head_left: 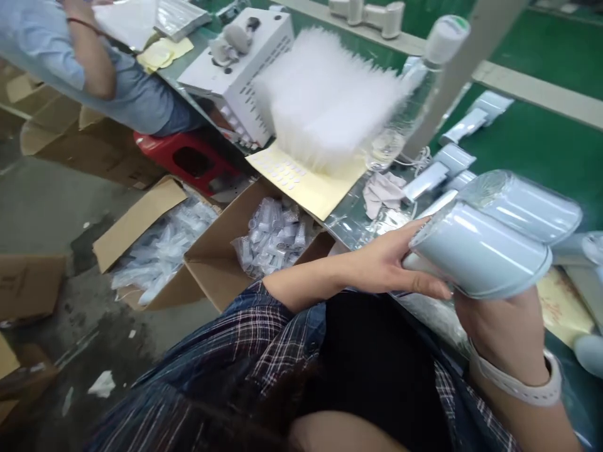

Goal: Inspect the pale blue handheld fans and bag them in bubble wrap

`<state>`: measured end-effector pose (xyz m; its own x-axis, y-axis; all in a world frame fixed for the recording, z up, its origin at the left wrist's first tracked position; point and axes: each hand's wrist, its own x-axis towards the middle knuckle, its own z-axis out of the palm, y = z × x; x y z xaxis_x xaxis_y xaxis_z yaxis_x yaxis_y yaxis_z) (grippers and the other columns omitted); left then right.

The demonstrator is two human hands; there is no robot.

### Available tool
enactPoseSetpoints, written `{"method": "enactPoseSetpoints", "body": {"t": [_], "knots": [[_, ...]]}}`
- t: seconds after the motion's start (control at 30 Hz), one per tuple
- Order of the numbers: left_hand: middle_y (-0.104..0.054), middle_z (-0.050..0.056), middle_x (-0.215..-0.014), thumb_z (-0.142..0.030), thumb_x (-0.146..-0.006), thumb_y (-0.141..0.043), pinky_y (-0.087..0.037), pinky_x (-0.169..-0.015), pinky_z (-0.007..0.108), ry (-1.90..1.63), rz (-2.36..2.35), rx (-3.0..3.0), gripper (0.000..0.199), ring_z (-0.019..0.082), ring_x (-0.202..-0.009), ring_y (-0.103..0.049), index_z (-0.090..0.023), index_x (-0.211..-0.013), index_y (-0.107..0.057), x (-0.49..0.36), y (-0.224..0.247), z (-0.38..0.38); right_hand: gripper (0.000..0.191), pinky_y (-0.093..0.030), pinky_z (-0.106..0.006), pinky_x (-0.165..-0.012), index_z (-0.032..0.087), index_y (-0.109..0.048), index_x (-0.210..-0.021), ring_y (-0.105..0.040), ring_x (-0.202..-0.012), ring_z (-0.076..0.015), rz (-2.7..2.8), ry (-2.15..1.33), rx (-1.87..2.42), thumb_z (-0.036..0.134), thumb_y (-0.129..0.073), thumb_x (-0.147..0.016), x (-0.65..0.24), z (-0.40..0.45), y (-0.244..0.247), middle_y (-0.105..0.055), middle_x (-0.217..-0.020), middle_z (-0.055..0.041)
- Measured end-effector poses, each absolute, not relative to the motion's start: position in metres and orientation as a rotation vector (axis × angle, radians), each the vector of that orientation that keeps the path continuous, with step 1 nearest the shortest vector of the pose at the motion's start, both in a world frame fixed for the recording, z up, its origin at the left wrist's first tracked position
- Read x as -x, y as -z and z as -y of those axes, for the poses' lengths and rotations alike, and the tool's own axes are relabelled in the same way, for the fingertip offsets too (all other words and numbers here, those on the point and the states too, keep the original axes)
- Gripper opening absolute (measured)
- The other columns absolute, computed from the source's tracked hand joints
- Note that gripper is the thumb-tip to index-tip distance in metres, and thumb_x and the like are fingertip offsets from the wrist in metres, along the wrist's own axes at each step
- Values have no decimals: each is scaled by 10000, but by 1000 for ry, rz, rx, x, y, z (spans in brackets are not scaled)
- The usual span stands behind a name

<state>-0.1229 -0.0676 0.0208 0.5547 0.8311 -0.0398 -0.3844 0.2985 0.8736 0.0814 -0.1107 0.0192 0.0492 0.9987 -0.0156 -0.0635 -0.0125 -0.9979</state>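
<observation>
Left hand [381, 263] fingers grip a pale casing [490, 251] near the worktop [347, 218] edge; right hand [504, 323] beneath. Its fingers are hidden; grip unclear.

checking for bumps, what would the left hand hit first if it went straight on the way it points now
Most likely the nearer pale blue cylinder, which the left hand is touching; the right hand may come next, but depth there is unclear.

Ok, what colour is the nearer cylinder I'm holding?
The nearer cylinder is pale blue-grey, best seen in the head view.
</observation>
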Motion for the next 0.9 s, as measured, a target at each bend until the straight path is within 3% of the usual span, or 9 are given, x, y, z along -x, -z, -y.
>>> {"method": "enactPoseSetpoints", "body": {"t": [0.13,0.23,0.37,0.5,0.6,0.7,0.77,0.83,0.9], "knots": [[-779,114,-1275,-898,-725,-819,-507,-1224,475,-800,-451,-1179,881,345,-1324,-678,-168,-1218,-782,78,-24,62,455,-649,-375,-718,278,-866,-1108,-713,-792,-225,902,-1128,1198,523,-993,-746,-117,129,-27,-795,-1008,-50],[-766,144,-1349,-966,-802,-675,-500,-1245,517,-854,-478,-1092,938,370,-1400,-653,-169,-1292,-746,39,-23,63,447,-637,-361,-614,271,-877,-1025,-615,-585,-167,742,-1104,1218,552,-1009,-703,-142,144,-33,-765,-845,-25],[-792,160,-1258,-863,-881,-683,-616,-1083,547,-692,-421,-852,802,403,-1331,-711,-179,-1299,-693,1,-26,64,485,-644,-376,-586,271,-868,-1037,-683,-624,-202,630,-1054,1216,546,-1026,-670,-164,166,-34,-800,-924,-49],[-789,140,-1233,-625,-875,-778,-620,-1083,532,-540,-318,-798,585,390,-1310,-724,-183,-1245,-674,-12,-32,58,459,-654,-400,-595,263,-862,-1061,-688,-590,-210,614,-1017,1168,526,-1004,-713,-180,179,-37,-798,-902,-55],[-754,154,-1345,-490,-837,-853,-606,-1108,510,-484,-298,-782,640,370,-1339,-711,-190,-1353,-622,-12,-39,55,385,-678,-415,-638,254,-863,-1039,-716,-648,-230,588,-1041,1118,490,-963,-751,-186,181,-41,-808,-943,-75],[-734,152,-1409,-460,-872,-864,-614,-1085,481,-458,-307,-834,702,353,-1314,-732,-222,-1465,-574,-12,-48,55,249,-712,-438,-743,241,-855,-942,-769,-837,-274,525,-1097,1052,432,-880,-783,-187,176,-45,-814,-1017,-96],[-745,143,-1394,-462,-879,-878,-623,-1066,477,-459,-274,-881,762,347,-1278,-757,-253,-1524,-528,-13,-52,54,293,-719,-425,-795,243,-865,-1010,-773,-961,-282,472,-1142,1015,439,-826,-796,-186,170,-47,-811,-1094,-96],[-744,148,-1394,-469,-869,-900,-619,-1075,486,-460,-239,-911,818,345,-1272,-762,-260,-1546,-493,-16,-52,53,360,-715,-402,-749,258,-868,-1088,-762,-938,-265,446,-1172,1007,482,-782,-819,-185,164,-48,-805,-1074,-82],[-731,156,-1405,-471,-834,-939,-603,-1098,479,-487,-255,-936,831,337,-1295,-747,-244,-1511,-514,-18,-49,50,352,-691,-401,-635,262,-868,-1009,-735,-808,-254,465,-1166,1027,543,-728,-849,-184,159,-47,-792,-967,-80]]}}
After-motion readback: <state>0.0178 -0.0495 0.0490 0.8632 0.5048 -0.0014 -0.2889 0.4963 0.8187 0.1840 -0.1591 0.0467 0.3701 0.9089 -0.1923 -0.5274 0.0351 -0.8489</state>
